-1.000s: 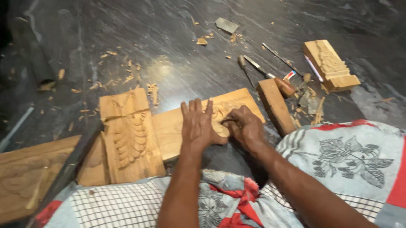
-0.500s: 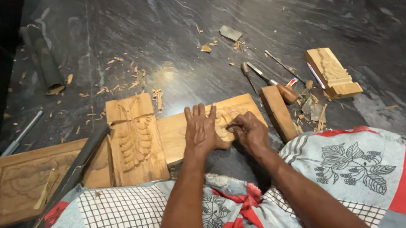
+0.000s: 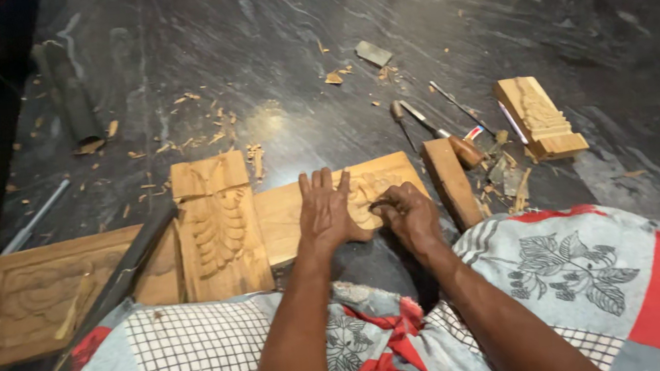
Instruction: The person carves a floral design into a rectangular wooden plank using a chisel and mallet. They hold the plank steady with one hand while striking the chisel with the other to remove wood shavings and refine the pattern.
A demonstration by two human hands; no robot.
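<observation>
A light wooden panel with a half-carved leaf pattern lies on the dark floor in front of my knees. My left hand presses flat on its middle with the fingers spread. Just to the right, my right hand is curled around a thin carving tool, whose tip rests on the carved area at the panel's right end. The two hands almost touch.
A carved upright block lies on the panel's left end, beside a large relief panel crossed by a dark bar. To the right are a plain wooden block, several chisels and a stepped carved piece. A dark pipe and wood chips lie further out.
The view has shifted slightly up and right. My right hand has edged along the carved area, and my left hand has stayed flat on the panel.
</observation>
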